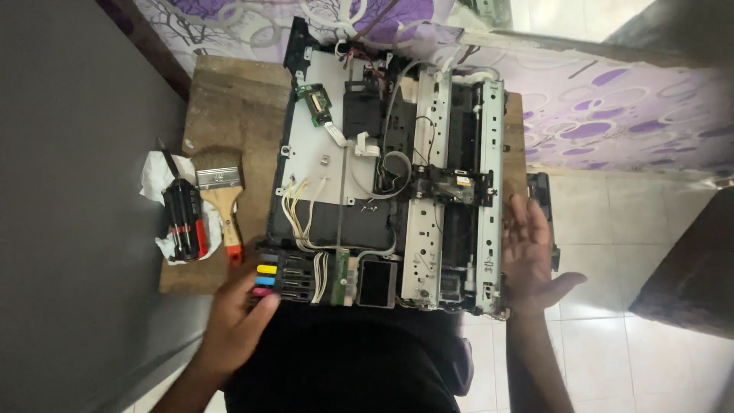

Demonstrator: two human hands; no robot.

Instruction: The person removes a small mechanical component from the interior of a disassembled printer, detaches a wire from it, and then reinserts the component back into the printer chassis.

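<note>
An opened printer (382, 191) with its cover off lies on a wooden board (229, 107), showing metal rails, white cables, a small green circuit board (315, 103) and coloured ink cartridges (267, 279) at its near left corner. My left hand (238, 317) rests against that corner, fingers touching the cartridge block. My right hand (531, 256) is flat and spread against the printer's right side by the metal frame (489, 191). Neither hand holds anything loose.
A paintbrush (222, 195) with a wooden handle and a red-and-black screwdriver (183, 218) lie on a white cloth left of the printer. A purple patterned sheet (612, 115) covers the surface behind. Tiled floor (604, 336) lies to the right, a dark wall to the left.
</note>
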